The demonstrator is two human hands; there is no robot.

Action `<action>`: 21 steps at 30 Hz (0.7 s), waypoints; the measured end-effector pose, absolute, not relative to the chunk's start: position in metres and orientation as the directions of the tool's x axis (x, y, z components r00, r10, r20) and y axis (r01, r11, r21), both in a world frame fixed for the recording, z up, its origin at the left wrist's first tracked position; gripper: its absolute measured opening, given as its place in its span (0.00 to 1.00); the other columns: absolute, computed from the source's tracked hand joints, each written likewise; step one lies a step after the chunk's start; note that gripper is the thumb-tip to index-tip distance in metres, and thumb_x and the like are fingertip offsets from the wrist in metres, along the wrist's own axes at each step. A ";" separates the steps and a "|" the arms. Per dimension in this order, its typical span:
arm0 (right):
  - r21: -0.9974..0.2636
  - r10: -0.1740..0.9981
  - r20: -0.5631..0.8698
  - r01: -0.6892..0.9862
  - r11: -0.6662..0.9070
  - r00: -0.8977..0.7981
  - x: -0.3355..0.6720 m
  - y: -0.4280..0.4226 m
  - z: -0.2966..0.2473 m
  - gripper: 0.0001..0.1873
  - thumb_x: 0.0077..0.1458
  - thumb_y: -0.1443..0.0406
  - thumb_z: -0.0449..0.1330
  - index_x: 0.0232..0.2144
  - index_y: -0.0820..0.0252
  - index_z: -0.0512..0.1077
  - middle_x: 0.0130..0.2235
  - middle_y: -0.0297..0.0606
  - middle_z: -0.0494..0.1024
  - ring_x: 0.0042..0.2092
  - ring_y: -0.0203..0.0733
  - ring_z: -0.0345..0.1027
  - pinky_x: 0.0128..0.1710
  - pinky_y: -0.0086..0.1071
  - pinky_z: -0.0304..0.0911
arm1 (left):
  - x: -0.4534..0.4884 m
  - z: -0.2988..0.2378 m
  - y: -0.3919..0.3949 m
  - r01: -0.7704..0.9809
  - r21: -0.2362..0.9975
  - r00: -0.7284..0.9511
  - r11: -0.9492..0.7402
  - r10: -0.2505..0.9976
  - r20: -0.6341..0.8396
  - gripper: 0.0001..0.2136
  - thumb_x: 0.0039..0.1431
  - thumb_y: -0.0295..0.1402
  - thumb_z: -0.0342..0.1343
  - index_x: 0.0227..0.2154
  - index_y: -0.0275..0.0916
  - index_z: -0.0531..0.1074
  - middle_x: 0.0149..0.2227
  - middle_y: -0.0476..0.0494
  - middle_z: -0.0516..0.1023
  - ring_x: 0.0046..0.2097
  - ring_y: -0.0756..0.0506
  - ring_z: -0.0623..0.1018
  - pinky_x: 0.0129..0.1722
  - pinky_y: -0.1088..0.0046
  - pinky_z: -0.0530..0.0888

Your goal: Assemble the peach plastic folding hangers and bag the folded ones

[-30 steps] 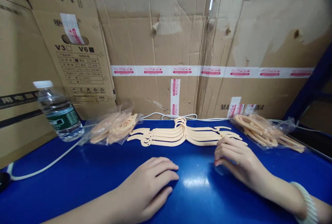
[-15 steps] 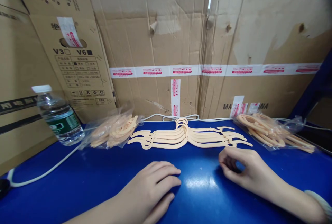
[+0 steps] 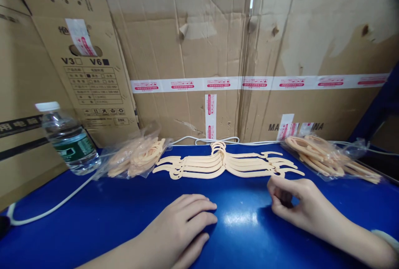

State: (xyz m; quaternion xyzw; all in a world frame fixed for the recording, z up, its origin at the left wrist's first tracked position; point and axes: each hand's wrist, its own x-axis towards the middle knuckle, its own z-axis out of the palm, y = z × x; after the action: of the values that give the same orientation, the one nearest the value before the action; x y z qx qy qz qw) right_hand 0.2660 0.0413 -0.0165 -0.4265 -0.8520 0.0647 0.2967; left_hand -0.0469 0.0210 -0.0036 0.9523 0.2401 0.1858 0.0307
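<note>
A row of several small peach plastic hangers [image 3: 224,163] lies overlapping on the blue table [image 3: 131,206], hooks pointing away from me. My left hand [image 3: 183,223] rests palm down on the table in front of them, fingers stretched flat, holding nothing. My right hand [image 3: 293,200] hovers just in front of the right end of the row, fingers curled loosely inward with nothing visible in them. It does not touch the hangers.
A clear bag of the same hangers [image 3: 137,156] lies to the left, another bag [image 3: 327,159] to the right. A water bottle [image 3: 67,140] stands at the far left beside a white cable [image 3: 52,206]. Taped cardboard boxes [image 3: 218,53] wall the back.
My right hand has drawn back from the right end of the hanger row toward me and to the right. The left hand has barely moved.
</note>
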 end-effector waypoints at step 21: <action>-0.365 0.771 0.438 0.691 0.623 -0.463 0.263 0.040 -0.018 0.06 0.45 0.72 0.51 0.23 0.56 0.58 0.18 0.25 0.61 0.19 0.31 0.56 0.19 0.23 0.52 | -0.047 -0.002 0.021 0.442 0.152 0.815 -0.884 0.467 0.344 0.14 0.60 0.23 0.51 0.49 0.38 0.70 0.52 0.39 0.77 0.53 0.40 0.75 0.53 0.60 0.75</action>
State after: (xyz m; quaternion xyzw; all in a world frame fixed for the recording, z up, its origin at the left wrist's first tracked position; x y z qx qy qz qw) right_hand 0.2629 0.0401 -0.0184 -0.4287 -0.8526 0.0679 0.2911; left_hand -0.0472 0.0206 -0.0017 0.9520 0.2386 0.1890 0.0326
